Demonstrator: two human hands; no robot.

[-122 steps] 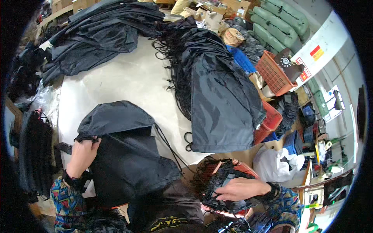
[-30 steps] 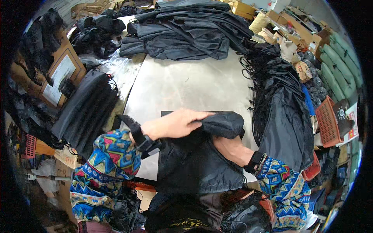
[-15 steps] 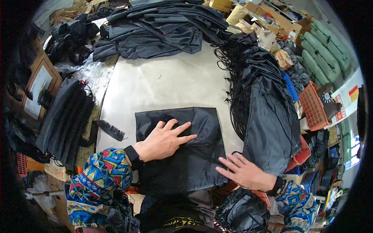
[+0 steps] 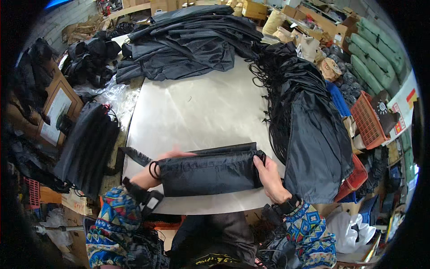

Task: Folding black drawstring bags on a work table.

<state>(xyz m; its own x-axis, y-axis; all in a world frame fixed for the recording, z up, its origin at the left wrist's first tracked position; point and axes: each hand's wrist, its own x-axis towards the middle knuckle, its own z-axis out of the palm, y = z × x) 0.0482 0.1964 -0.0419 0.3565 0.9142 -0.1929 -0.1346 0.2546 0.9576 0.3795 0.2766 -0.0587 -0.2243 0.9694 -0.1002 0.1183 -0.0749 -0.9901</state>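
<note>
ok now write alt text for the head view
A person's right hand grips one end of a folded black drawstring bag over a pale tabletop, the left hand partly hidden behind the other end. Black fabric lies piled beyond, corded black bags at right.

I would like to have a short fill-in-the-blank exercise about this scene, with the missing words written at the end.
1. The right hand holds the ____ end of the folded black bag.
2. A dark cord loop sticks out at the bag's ____ end, near the left hand.
3. The bulging bundles at the upper right are ____ in colour.
4. The band on the right wrist is ____.

Missing words: right; left; green; black.
</note>
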